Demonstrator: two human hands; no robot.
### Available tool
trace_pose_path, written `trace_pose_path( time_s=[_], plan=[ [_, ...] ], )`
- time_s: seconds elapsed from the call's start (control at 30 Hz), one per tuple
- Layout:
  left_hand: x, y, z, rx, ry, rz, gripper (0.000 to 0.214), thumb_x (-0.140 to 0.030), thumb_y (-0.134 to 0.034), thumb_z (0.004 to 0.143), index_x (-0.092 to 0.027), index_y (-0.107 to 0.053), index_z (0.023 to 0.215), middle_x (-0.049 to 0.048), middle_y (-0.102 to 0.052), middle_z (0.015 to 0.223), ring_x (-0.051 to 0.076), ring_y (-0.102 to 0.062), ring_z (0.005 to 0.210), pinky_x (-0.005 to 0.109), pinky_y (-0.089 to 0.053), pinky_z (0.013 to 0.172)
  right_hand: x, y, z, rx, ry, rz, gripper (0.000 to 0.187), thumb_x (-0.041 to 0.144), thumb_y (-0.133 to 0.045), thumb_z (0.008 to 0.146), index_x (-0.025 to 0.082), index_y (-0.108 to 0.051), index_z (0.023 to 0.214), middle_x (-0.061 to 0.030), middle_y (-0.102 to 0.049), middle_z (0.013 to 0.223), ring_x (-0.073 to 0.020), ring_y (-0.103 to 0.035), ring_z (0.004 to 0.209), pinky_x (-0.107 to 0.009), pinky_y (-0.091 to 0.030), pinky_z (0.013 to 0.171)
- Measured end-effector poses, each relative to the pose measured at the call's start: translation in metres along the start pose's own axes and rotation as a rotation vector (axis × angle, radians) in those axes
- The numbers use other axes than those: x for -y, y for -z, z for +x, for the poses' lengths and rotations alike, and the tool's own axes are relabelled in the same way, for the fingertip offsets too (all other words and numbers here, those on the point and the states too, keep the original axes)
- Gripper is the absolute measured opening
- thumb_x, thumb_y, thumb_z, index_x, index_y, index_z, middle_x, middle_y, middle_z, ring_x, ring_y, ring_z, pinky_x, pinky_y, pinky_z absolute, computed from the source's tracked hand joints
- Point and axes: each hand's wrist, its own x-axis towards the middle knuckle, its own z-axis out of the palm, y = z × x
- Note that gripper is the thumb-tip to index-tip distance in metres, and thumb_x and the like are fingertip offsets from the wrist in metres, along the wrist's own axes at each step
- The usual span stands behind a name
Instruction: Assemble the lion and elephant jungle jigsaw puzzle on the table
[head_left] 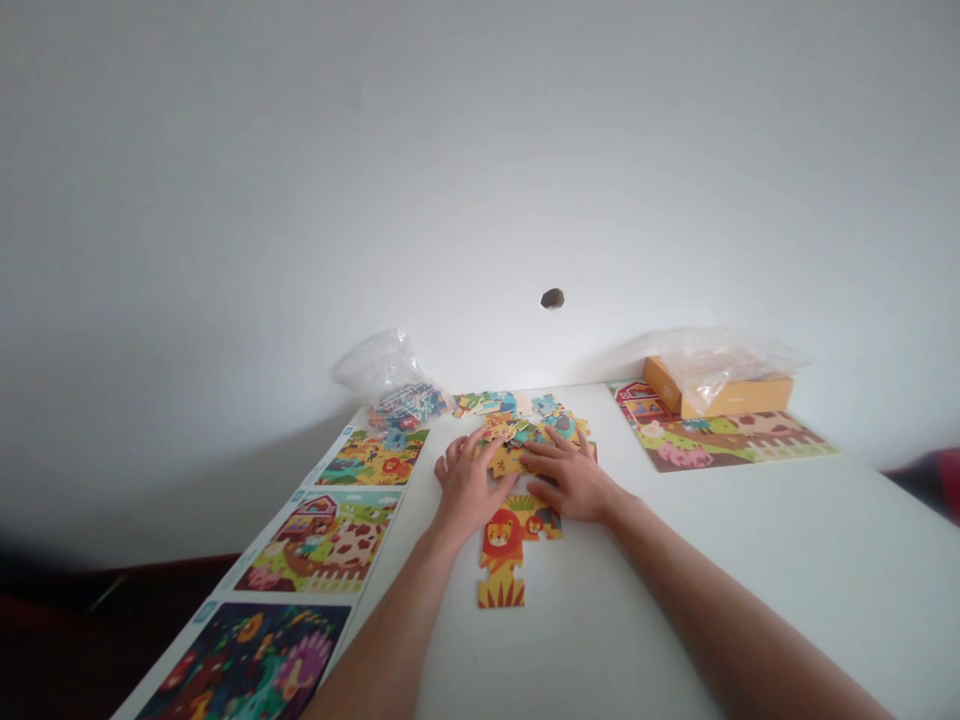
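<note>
My left hand (469, 490) and my right hand (570, 475) lie side by side on a loose pile of colourful jigsaw pieces (525, 432), fingers spread over it. Neither hand clearly grips a piece. Just below my hands, on the white table (750, 560), several joined pieces form a lion puzzle section (502, 550), with its upper part close to my right hand's heel. More loose pieces (484, 403) lie scattered behind the pile, near the wall.
Printed picture sheets (322, 540) line the table's left edge, and a farm picture sheet (720, 440) lies at the back right. An orange box (720, 393) sits on that sheet under clear plastic. A clear bag (379, 365) holds pieces at the back left, against the white wall (480, 150).
</note>
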Motion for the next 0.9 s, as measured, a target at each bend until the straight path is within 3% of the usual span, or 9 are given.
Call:
trace_pose_path(
  time_s=[0.1, 0.23, 0.5, 0.6, 0.67, 0.73, 0.9],
  plan=[
    [0.0013, -0.0023, 0.0007, 0.035, 0.072, 0.049, 0.057, -0.041, -0.067, 0.081, -0.033, -0.056, 0.136, 0.0096, -0.048, 0.147, 0.036, -0.037, 0.134, 0.061, -0.028, 0.109, -0.0003, 0.001, 0.0006, -0.041, -0.041, -0.01, 0.035, 0.042, -0.051, 0.094, 0.03, -0.064, 0.124, -0.0061, -0.057, 0.14, -0.036, -0.032, 0.142, -0.071, -0.001, 0.112],
    [0.0043, -0.0039, 0.0023, 0.019, 0.17, 0.05, 0.056, -0.024, -0.06, 0.082, -0.029, -0.054, 0.138, 0.0104, -0.049, 0.145, 0.032, -0.039, 0.135, 0.054, -0.032, 0.109, -0.0023, 0.0014, 0.0019, -0.125, -0.072, -0.051, 0.022, 0.034, -0.052, 0.093, 0.027, -0.07, 0.104, -0.0064, -0.065, 0.124, -0.0293, -0.042, 0.133, -0.067, -0.005, 0.113],
    [0.0044, -0.0007, 0.0054, 0.014, 0.259, 0.064, 0.07, 0.001, -0.046, 0.073, -0.028, -0.057, 0.136, 0.0055, -0.056, 0.141, 0.026, -0.045, 0.132, 0.047, -0.037, 0.108, -0.0047, -0.0062, 0.0026, -0.131, -0.114, -0.083, 0.041, 0.034, -0.056, 0.089, 0.029, -0.059, 0.13, -0.0076, -0.044, 0.15, -0.0302, -0.029, 0.142, -0.067, -0.006, 0.114],
    [0.0033, 0.0005, 0.0059, 0.01, 0.29, 0.063, 0.059, -0.009, -0.05, 0.081, -0.029, -0.057, 0.136, 0.0049, -0.055, 0.143, 0.027, -0.044, 0.133, 0.048, -0.035, 0.109, -0.0052, -0.0074, 0.0024, -0.123, -0.124, -0.08, 0.041, 0.035, -0.056, 0.089, 0.029, -0.058, 0.129, -0.0076, -0.045, 0.149, -0.03, -0.029, 0.142, -0.068, -0.006, 0.113],
    [0.002, 0.0001, 0.0054, 0.035, 0.243, 0.074, 0.053, -0.029, -0.057, 0.086, -0.031, -0.053, 0.139, 0.0053, -0.05, 0.149, 0.032, -0.039, 0.136, 0.054, -0.032, 0.11, -0.0049, -0.0075, 0.0023, -0.121, -0.12, -0.073, 0.041, 0.036, -0.057, 0.089, 0.029, -0.059, 0.129, -0.0079, -0.045, 0.149, -0.0299, -0.03, 0.142, -0.069, -0.006, 0.113],
    [0.001, -0.0014, 0.0045, 0.069, 0.19, 0.1, 0.061, -0.046, -0.061, 0.084, -0.033, -0.049, 0.142, 0.0061, -0.045, 0.152, 0.036, -0.034, 0.138, 0.061, -0.026, 0.11, -0.0046, -0.0075, 0.0021, -0.121, -0.111, -0.065, 0.04, 0.036, -0.057, 0.088, 0.029, -0.059, 0.128, -0.0082, -0.046, 0.148, -0.0299, -0.031, 0.141, -0.069, -0.006, 0.113],
    [0.0028, -0.0052, 0.0037, 0.075, 0.175, 0.122, 0.055, -0.037, -0.058, 0.089, -0.031, -0.049, 0.143, 0.0073, -0.054, 0.145, 0.035, -0.039, 0.132, 0.06, -0.03, 0.106, -0.006, -0.0084, 0.002, -0.13, -0.11, -0.037, 0.039, 0.035, -0.059, 0.088, 0.029, -0.06, 0.126, -0.0072, -0.049, 0.145, -0.0304, -0.032, 0.141, -0.069, -0.006, 0.113]
  ],
)
